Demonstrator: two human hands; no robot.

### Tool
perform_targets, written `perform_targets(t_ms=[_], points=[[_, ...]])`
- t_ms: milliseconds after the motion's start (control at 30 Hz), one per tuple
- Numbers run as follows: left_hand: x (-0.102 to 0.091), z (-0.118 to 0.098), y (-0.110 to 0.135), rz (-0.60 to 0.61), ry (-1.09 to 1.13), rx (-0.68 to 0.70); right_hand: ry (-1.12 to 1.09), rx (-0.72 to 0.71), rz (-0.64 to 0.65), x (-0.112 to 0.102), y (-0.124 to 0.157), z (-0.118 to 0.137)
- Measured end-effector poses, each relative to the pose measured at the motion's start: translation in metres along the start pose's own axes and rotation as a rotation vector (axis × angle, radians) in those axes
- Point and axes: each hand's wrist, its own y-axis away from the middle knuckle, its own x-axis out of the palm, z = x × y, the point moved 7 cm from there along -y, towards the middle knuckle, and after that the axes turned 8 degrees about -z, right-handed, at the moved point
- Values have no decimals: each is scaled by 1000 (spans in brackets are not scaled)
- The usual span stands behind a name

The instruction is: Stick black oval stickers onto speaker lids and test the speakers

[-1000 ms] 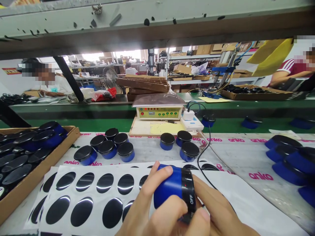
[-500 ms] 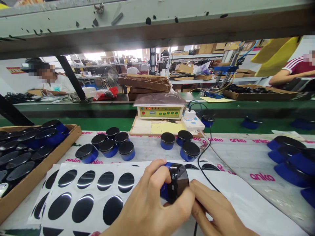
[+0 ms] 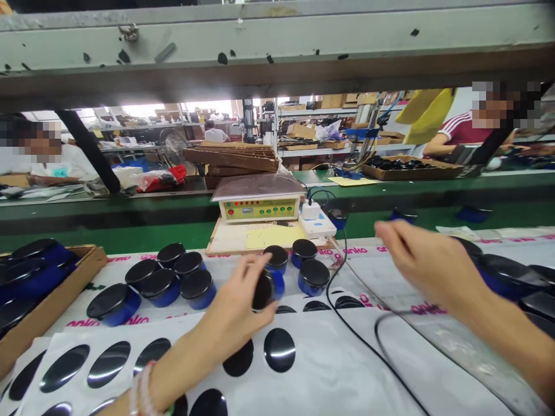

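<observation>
A long bench (image 3: 368, 277), covered with pink-lettered sheeting, carried everything near the hands. On it lay a white sheet (image 3: 338, 370) with black oval pieces, and at the left stood a cardboard box (image 3: 89, 271) with blue devices. The right hand (image 3: 416, 254) was in the air above the bench; its fingers were curled and blurred, so I could not tell whether they held anything. The left hand (image 3: 243, 294) gripped one blue device (image 3: 263, 289) between thumb and fingers. This device was tilted, just in front of three standing devices (image 3: 313, 274). In my judgement, good handling here called for a light grip on its side, thumb off the glossy black face, and no knock against its neighbours or the thin black cable (image 3: 344, 323).
</observation>
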Motion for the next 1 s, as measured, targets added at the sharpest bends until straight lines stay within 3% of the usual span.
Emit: perform_targets(t_ms=[100, 200, 300, 367, 433, 533, 633, 700, 767, 833, 867, 1000], points=[[47, -9, -13, 209, 32, 88, 152, 276, 138, 47, -57, -67], [77, -16, -22, 248, -5, 150, 138, 386, 310, 110, -77, -94], [80, -12, -22, 221, -82, 145, 62, 425, 384, 154, -73, -93], [65, -5, -14, 181, -80, 93, 23, 451, 361, 159, -73, -91], [43, 1, -2, 145, 50, -35, -4, 481, 289, 141, -79, -90], [17, 4, 17, 101, 461, -380, -76, 482, 110, 84, -89, -75], [24, -13, 27, 92, 1093, -744, -299, 329, 7, 22, -73, -19], [41, -40, 28, 231, 1544, -857, -516, 164, 108, -3, -42, 37], [50, -64, 31, 404, 1831, -862, -855, -123, 377, -16, 0, 102], [50, -72, 39, 485, 1952, -876, -824, -269, 422, -25, 33, 132], [48, -70, 45, 469, 1986, -921, -743, -312, 373, -28, 43, 137], [34, -46, 68, 260, 1960, -1085, -565, -457, 104, -39, 62, 139]])
